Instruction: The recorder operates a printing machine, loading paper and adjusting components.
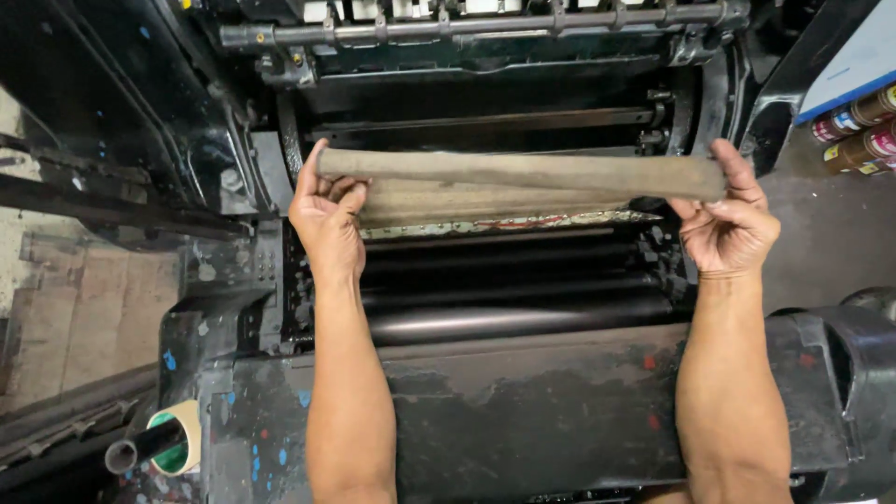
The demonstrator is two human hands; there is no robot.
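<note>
Together, both hands, left hand (329, 217) and right hand (730, 222), clasp the brown roller (523, 173).

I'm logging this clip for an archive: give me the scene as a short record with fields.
Setting: black, ink-stained printing machine seen from above
Left hand: grips the left end of a long tan cloth-covered roller
Right hand: grips its right end
Roller: level, held above the glossy black rollers
Nearby: tape roll at lower left; cans at upper right
</note>
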